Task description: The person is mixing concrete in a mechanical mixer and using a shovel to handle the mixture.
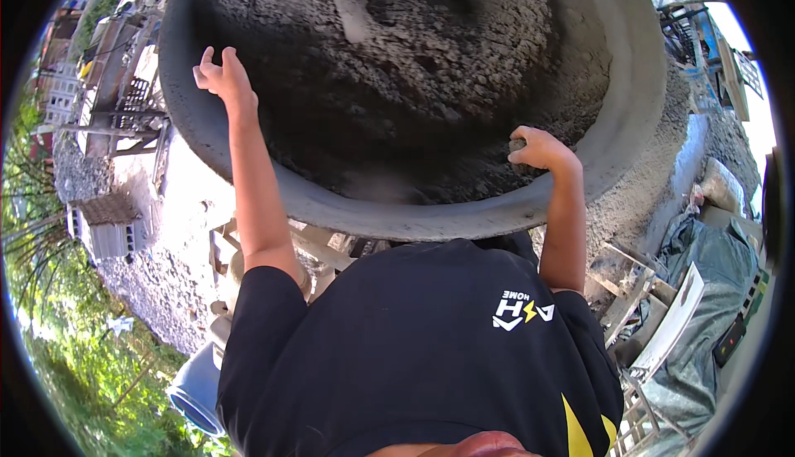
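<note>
With the mix [489, 51] apparently being checked, a grey clump [517, 145] is gripped by the right hand [542, 149], the left hand [225, 81] is loosely spread, and careful release seems needed.

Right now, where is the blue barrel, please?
In the head view, the blue barrel is at lower left, between the black shirt and the green plants, lower in the picture than the big grey bowl.

Black T-shirt [397, 341], wearer's left chest: white block lettering [508, 310], large and small, upside down in head view; yellow lightning bolt [530, 312] set among letters.
</note>
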Available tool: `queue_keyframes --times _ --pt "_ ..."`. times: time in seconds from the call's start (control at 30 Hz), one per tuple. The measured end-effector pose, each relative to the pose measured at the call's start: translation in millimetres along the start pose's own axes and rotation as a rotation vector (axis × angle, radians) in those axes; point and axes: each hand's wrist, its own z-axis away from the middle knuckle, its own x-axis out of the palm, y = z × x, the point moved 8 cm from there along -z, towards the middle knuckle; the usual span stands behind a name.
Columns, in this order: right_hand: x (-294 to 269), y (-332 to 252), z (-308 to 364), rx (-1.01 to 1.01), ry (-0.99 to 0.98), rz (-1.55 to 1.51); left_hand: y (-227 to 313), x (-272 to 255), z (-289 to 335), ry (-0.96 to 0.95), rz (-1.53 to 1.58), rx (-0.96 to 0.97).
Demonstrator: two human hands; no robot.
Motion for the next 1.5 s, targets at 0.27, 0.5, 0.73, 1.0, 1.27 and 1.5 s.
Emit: queue_keyframes --times 0.27,0.5,0.73,1.0,1.27,1.5 --pt "6 5 -4 -0.132 0.022 0.003 -6 -14 -22 0.167 0.142 0.412" --pt "4 -1 2 0.020 -0.055 0.015 10 -31 -6 0.199 0.232 0.321" --pt "5 -8 2 0.010 -0.036 0.036 -3 -50 -24 0.226 0.379 0.312" --pt "-9 -35 8 -0.132 0.186 -0.003 -1 -70 -22 0.074 0.409 0.056" --pt "-55 -60 18 -0.228 0.766 -0.189 4 -74 -17 -0.103 0.221 0.181" --pt "-60 -60 25 -0.265 0.849 -0.204 -23 -61 9 -0.100 0.099 0.192"
